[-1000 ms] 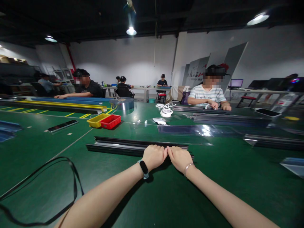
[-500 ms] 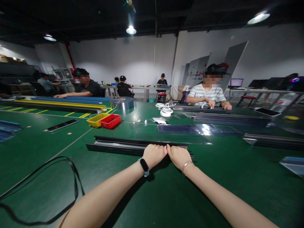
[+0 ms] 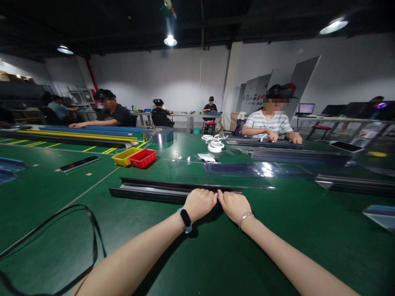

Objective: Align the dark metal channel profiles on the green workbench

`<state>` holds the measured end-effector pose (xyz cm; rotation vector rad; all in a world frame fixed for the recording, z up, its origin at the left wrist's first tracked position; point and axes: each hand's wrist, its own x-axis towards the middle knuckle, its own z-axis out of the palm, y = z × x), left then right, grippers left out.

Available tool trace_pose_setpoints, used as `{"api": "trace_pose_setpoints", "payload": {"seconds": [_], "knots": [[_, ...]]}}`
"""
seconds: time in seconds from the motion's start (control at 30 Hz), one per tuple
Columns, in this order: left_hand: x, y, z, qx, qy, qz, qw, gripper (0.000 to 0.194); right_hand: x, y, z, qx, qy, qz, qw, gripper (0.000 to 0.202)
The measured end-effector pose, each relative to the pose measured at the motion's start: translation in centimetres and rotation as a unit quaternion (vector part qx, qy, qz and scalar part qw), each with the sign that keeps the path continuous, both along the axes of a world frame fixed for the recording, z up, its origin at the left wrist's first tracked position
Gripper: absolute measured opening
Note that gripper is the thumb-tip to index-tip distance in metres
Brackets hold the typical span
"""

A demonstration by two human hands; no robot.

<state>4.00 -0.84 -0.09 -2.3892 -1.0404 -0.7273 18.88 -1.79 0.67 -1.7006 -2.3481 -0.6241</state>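
Note:
A long black profile rail with a pale strip along its inside lies across the green table in front of me. My left hand is closed over its right half, knuckles up, a dark band on the wrist. Close beside it, my right hand is wrapped around the rail near its right end, with a bracelet on that wrist. The two thumbs almost meet. Most of my fingertips are hidden on the far side of the rail, so I cannot see what they press on.
Beyond the rail lies a clear plastic strip. Yellow and red bins stand to the left, near a phone. A black strap loops at the front left. Across the table, a co-worker in a striped shirt handles another rail.
The rail's left end has shifted slightly left in view, as have the nearby objects. My hands keep their hold, with a slightly wider gap between them.

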Motion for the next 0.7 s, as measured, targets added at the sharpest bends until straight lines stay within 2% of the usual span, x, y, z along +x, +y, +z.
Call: {"api": "trace_pose_setpoints", "payload": {"seconds": [0.33, 0.43, 0.7], "knots": [[0.1, 0.1, 0.0, -0.020, -0.012, 0.029, 0.999, 0.042, 0.2, 0.0, 0.8, -0.043, -0.015, 0.021, 0.999, 0.044], [-0.1, 0.1, -0.1, -0.016, -0.010, 0.041, 0.999, 0.041, -0.2, -0.4, 1.0, -0.028, -0.004, 0.012, 1.000, 0.045], [0.0, 0.0, 0.1, 0.013, 0.000, -0.012, 1.000, 0.034, -1.0, -0.6, 0.6, -0.003, 0.023, -0.021, 1.000, 0.048]]}}
